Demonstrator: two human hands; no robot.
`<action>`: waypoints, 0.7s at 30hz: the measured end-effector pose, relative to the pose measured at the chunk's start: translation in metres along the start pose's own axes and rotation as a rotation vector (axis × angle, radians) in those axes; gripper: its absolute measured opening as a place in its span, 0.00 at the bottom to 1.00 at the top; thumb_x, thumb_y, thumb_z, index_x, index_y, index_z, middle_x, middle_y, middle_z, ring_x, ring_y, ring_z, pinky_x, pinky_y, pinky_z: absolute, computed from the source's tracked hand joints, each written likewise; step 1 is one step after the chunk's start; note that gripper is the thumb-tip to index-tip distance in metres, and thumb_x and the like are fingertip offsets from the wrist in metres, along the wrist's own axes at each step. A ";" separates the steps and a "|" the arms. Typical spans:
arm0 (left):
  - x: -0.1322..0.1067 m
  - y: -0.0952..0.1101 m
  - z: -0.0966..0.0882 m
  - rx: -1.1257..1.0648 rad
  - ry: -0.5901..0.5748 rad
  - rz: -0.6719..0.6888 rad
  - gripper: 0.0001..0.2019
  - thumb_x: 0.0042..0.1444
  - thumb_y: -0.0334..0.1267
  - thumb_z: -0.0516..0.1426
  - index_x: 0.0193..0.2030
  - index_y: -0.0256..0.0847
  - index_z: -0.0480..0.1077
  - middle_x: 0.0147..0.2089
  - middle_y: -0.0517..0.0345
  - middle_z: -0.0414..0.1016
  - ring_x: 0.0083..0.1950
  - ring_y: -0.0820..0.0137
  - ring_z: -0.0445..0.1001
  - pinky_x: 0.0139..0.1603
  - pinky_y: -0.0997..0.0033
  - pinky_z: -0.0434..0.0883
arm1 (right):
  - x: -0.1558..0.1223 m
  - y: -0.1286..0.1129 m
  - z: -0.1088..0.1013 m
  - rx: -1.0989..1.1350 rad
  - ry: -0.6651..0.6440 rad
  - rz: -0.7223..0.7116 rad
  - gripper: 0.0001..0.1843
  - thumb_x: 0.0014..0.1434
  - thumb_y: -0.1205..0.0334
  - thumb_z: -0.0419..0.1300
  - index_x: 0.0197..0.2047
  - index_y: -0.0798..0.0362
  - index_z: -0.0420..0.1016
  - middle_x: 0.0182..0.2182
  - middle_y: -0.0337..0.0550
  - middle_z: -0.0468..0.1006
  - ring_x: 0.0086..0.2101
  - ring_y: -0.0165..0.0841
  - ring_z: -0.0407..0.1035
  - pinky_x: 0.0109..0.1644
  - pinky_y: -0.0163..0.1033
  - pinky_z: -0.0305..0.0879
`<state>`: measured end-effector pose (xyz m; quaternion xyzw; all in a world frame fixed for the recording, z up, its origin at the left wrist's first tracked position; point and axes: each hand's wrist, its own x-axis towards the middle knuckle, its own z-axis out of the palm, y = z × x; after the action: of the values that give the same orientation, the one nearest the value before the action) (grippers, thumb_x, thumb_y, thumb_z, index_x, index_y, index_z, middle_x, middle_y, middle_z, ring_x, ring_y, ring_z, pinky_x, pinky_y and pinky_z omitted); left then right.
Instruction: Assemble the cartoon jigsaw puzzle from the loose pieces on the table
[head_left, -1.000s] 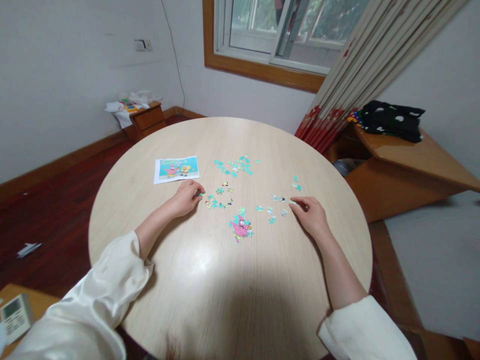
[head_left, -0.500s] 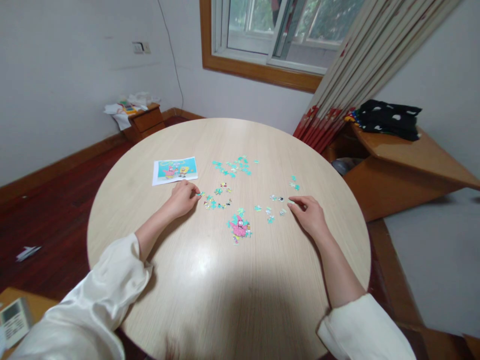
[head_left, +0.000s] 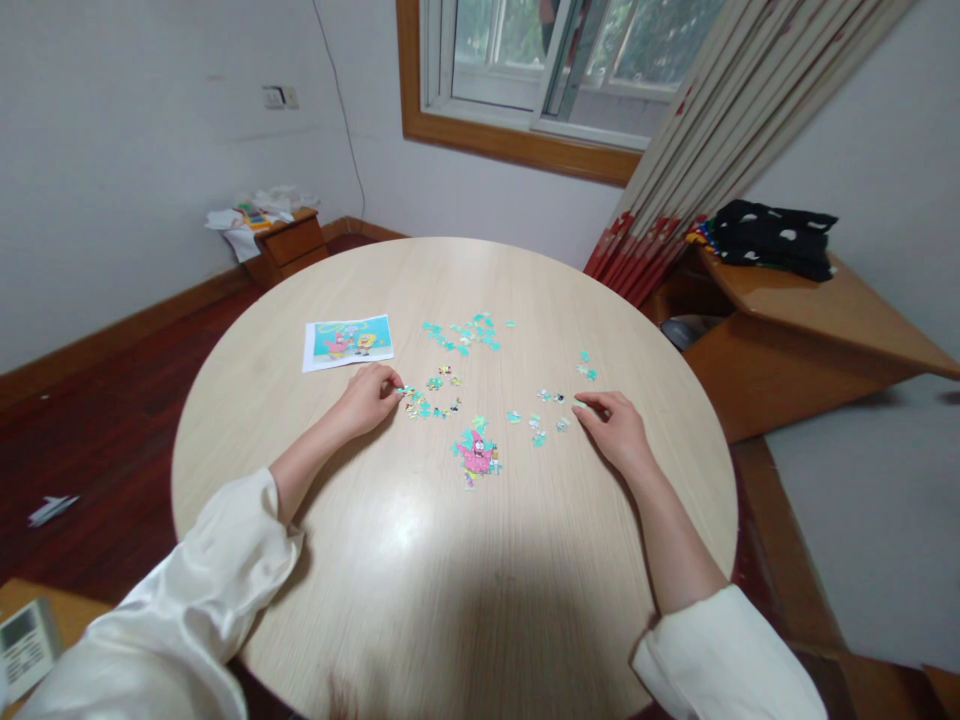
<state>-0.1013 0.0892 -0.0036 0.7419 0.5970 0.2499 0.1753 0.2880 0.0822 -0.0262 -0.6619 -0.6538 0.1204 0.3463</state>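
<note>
On the left, my left hand [head_left: 373,396] rests low over the table with its fingers closed on a small puzzle piece [head_left: 405,391] at the edge of a ring of loose, mostly multicoloured pieces [head_left: 425,409]. My right hand [head_left: 616,428] pinches another small piece [head_left: 580,404], mostly hidden by the fingertips, just right of scattered whitish and teal pieces [head_left: 535,423]. Between the hands and nearer to me lies a joined section of the puzzle [head_left: 478,455] showing a pink starfish figure on teal.
A printed reference picture [head_left: 352,341] lies at the left of the round table [head_left: 360,600]. More teal pieces [head_left: 474,331] are spread toward the back, and a few others [head_left: 587,368] lie at the right. A wooden cabinet [head_left: 825,350] bearing dark cloth stands beyond.
The piece at my left fingertips has turned or tilted slightly and shows more colours. My right hand keeps its pinch in nearly the same place. The whole view has shifted a little.
</note>
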 end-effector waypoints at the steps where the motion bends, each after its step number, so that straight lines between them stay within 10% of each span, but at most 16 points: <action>1: 0.000 0.001 0.000 -0.019 0.012 -0.006 0.03 0.50 0.34 0.57 0.32 0.38 0.69 0.31 0.56 0.69 0.34 0.67 0.67 0.38 0.68 0.63 | 0.000 0.000 0.000 0.001 -0.001 0.000 0.14 0.49 0.55 0.60 0.37 0.53 0.79 0.36 0.48 0.76 0.37 0.39 0.68 0.47 0.50 0.63; 21: -0.006 0.039 0.004 -1.259 0.028 -0.494 0.09 0.37 0.30 0.67 0.27 0.33 0.73 0.23 0.58 0.75 0.25 0.76 0.72 0.33 0.74 0.71 | 0.001 0.003 0.000 -0.022 -0.014 -0.019 0.15 0.51 0.53 0.58 0.37 0.52 0.79 0.36 0.48 0.76 0.37 0.39 0.68 0.45 0.50 0.63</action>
<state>-0.0691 0.0746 0.0136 0.3369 0.4918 0.5121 0.6184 0.2905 0.0833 -0.0281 -0.6587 -0.6637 0.1146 0.3355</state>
